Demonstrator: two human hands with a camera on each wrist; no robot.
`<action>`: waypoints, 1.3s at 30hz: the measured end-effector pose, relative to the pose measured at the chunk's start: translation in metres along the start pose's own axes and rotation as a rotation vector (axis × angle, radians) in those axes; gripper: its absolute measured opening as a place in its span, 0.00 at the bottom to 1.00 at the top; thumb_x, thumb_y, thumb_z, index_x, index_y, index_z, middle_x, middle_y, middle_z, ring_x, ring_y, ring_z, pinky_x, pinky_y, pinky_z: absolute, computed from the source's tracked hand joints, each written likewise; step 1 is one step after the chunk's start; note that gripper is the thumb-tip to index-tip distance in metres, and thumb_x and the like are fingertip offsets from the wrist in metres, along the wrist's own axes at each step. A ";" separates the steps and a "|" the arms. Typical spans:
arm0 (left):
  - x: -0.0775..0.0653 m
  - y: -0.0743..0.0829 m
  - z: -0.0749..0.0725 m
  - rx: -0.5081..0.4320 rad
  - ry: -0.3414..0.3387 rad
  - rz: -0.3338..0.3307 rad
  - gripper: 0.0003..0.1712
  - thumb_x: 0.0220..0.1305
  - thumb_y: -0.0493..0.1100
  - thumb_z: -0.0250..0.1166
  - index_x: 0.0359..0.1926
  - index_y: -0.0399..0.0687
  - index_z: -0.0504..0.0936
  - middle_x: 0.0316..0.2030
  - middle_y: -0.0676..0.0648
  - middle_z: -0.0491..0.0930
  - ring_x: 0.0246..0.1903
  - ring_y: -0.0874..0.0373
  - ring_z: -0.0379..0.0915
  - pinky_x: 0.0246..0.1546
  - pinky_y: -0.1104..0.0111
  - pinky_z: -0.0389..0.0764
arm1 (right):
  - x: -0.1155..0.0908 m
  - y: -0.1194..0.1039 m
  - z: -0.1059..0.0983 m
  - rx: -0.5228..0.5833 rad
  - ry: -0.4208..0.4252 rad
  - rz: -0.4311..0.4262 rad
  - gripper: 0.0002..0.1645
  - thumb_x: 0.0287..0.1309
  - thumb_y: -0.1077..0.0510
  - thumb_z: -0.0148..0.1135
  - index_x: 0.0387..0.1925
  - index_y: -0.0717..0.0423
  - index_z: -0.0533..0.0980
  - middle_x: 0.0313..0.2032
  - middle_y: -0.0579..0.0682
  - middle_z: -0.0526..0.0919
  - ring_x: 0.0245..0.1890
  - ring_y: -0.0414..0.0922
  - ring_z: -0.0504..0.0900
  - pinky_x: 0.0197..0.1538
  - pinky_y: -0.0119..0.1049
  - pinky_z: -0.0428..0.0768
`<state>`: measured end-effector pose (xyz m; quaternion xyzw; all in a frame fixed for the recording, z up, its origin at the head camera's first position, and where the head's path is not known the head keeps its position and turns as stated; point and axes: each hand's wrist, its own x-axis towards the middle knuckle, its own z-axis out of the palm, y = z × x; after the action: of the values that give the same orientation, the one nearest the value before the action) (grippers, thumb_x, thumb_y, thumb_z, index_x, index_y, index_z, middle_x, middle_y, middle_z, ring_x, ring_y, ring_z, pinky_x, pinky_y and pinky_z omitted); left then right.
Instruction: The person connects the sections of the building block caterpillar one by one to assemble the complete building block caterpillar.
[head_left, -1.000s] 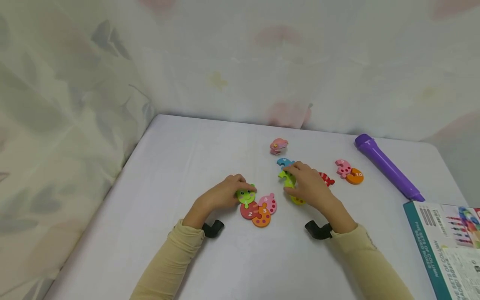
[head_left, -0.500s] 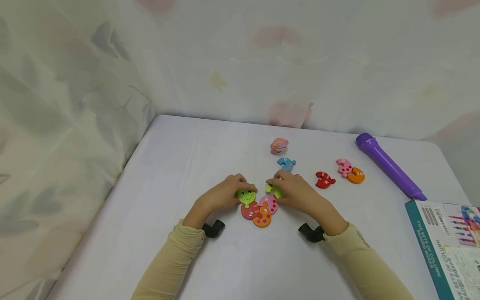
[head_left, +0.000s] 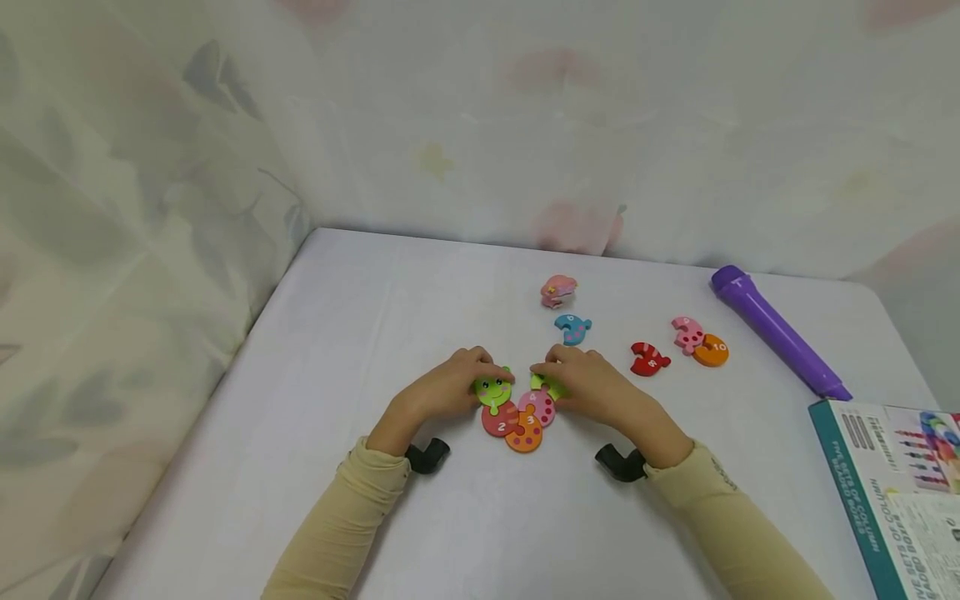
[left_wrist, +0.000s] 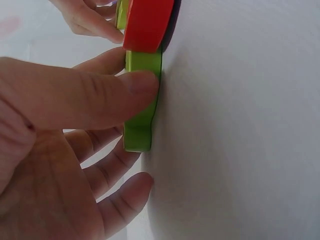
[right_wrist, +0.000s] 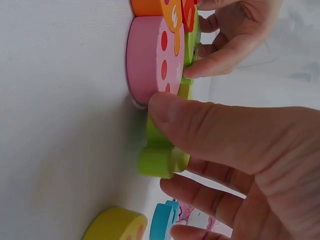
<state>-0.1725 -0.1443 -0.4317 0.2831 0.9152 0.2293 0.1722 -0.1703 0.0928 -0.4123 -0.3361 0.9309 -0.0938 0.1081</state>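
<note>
My left hand (head_left: 450, 385) pinches the edge of a green smiling caterpillar-head puzzle piece (head_left: 493, 390) between thumb and forefinger. Joined below it are a red piece (head_left: 498, 420) numbered 2, an orange piece (head_left: 523, 435) numbered 3 and a pink dotted piece (head_left: 537, 407) numbered 4. With thumb and fingers, my right hand (head_left: 596, 385) grips a light green puzzle piece (right_wrist: 155, 160) right at the pink piece's upper end; the hand covers part of it. In the right wrist view a yellow piece (right_wrist: 114, 224) lies near this hand; in the head view the hand hides it.
Farther back lie a blue piece (head_left: 573, 330) and a small pink toy (head_left: 558, 292). To the right are a red piece (head_left: 649, 359), a pink piece (head_left: 687, 334) touching an orange one (head_left: 711, 351), a purple microphone-shaped tube (head_left: 776, 332) and a printed box (head_left: 892, 500).
My right hand has brought the light green piece left and down to the pink piece, uncovering the blue and red ones. The left hand has stayed on the caterpillar head.
</note>
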 end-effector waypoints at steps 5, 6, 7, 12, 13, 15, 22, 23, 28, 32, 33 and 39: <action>0.000 0.000 0.000 -0.006 0.000 -0.002 0.28 0.54 0.31 0.63 0.54 0.63 0.78 0.45 0.52 0.70 0.47 0.58 0.63 0.45 0.69 0.71 | 0.000 0.001 0.000 0.009 -0.033 0.020 0.31 0.44 0.52 0.72 0.54 0.50 0.76 0.45 0.50 0.76 0.45 0.46 0.73 0.44 0.43 0.73; 0.000 0.000 0.000 -0.009 -0.001 -0.001 0.28 0.54 0.31 0.63 0.54 0.63 0.78 0.45 0.52 0.70 0.47 0.58 0.63 0.45 0.69 0.71 | 0.000 0.002 0.000 0.017 -0.040 0.023 0.32 0.44 0.52 0.72 0.55 0.50 0.75 0.45 0.50 0.76 0.45 0.46 0.73 0.44 0.44 0.73; 0.000 0.000 0.000 -0.008 -0.002 -0.001 0.28 0.54 0.31 0.63 0.54 0.63 0.78 0.45 0.52 0.70 0.47 0.58 0.63 0.45 0.69 0.71 | 0.000 0.002 0.000 0.025 -0.044 0.027 0.32 0.44 0.52 0.72 0.55 0.50 0.75 0.46 0.51 0.76 0.46 0.46 0.73 0.44 0.44 0.74; 0.000 0.000 -0.001 -0.013 -0.003 0.002 0.28 0.54 0.30 0.62 0.54 0.63 0.78 0.44 0.52 0.70 0.47 0.58 0.63 0.44 0.69 0.71 | 0.001 0.010 -0.006 0.100 -0.019 0.092 0.34 0.46 0.53 0.70 0.58 0.51 0.72 0.51 0.53 0.74 0.51 0.50 0.73 0.49 0.48 0.74; 0.000 0.000 -0.001 -0.013 -0.003 0.002 0.28 0.54 0.30 0.62 0.53 0.62 0.78 0.44 0.52 0.70 0.47 0.58 0.63 0.44 0.69 0.71 | 0.001 0.013 -0.008 0.110 -0.005 0.112 0.34 0.47 0.53 0.70 0.58 0.51 0.72 0.52 0.54 0.74 0.53 0.52 0.72 0.51 0.50 0.73; 0.000 0.001 -0.002 -0.018 -0.003 0.001 0.28 0.54 0.30 0.62 0.53 0.62 0.79 0.44 0.52 0.70 0.47 0.57 0.63 0.45 0.69 0.71 | 0.003 0.020 -0.011 0.120 0.029 0.162 0.34 0.49 0.52 0.68 0.59 0.52 0.71 0.55 0.56 0.72 0.55 0.54 0.71 0.53 0.52 0.72; -0.001 0.001 -0.001 -0.027 -0.007 -0.007 0.28 0.54 0.30 0.62 0.54 0.62 0.78 0.45 0.52 0.70 0.47 0.58 0.62 0.44 0.70 0.72 | 0.009 0.038 -0.014 0.179 0.211 0.449 0.32 0.51 0.50 0.66 0.57 0.57 0.71 0.49 0.60 0.74 0.43 0.56 0.76 0.41 0.51 0.77; 0.000 0.000 0.000 -0.022 -0.006 -0.007 0.28 0.54 0.30 0.62 0.54 0.62 0.78 0.45 0.52 0.70 0.47 0.58 0.62 0.44 0.70 0.72 | 0.010 0.039 -0.014 0.189 0.222 0.477 0.33 0.51 0.49 0.66 0.57 0.58 0.70 0.49 0.61 0.74 0.42 0.56 0.77 0.40 0.52 0.77; 0.000 -0.001 0.001 -0.016 0.004 0.004 0.29 0.54 0.30 0.62 0.54 0.62 0.78 0.45 0.52 0.71 0.47 0.58 0.63 0.43 0.70 0.72 | 0.018 0.041 -0.014 0.177 0.198 0.542 0.37 0.49 0.46 0.67 0.58 0.59 0.69 0.51 0.63 0.72 0.42 0.58 0.76 0.40 0.54 0.77; 0.000 -0.001 0.001 -0.015 0.001 0.002 0.29 0.54 0.31 0.62 0.54 0.62 0.78 0.45 0.52 0.70 0.47 0.58 0.63 0.44 0.70 0.72 | 0.026 0.043 -0.012 0.176 0.152 0.554 0.40 0.48 0.45 0.68 0.60 0.59 0.67 0.53 0.63 0.69 0.44 0.59 0.74 0.43 0.55 0.76; 0.000 -0.001 0.001 -0.016 0.000 -0.001 0.29 0.54 0.31 0.62 0.54 0.62 0.78 0.45 0.52 0.70 0.47 0.58 0.63 0.43 0.70 0.72 | 0.028 0.043 -0.012 0.179 0.141 0.550 0.41 0.48 0.45 0.68 0.60 0.59 0.67 0.54 0.63 0.69 0.45 0.59 0.74 0.44 0.55 0.75; -0.001 0.001 0.000 -0.017 -0.004 -0.014 0.29 0.54 0.31 0.62 0.54 0.63 0.78 0.45 0.52 0.70 0.48 0.58 0.63 0.44 0.70 0.72 | 0.034 0.046 -0.007 0.177 0.117 0.522 0.39 0.49 0.47 0.68 0.60 0.60 0.67 0.52 0.62 0.70 0.41 0.57 0.75 0.44 0.53 0.76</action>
<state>-0.1719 -0.1442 -0.4309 0.2757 0.9148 0.2354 0.1780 -0.2253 0.1062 -0.4219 -0.0684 0.9788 -0.1631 0.1036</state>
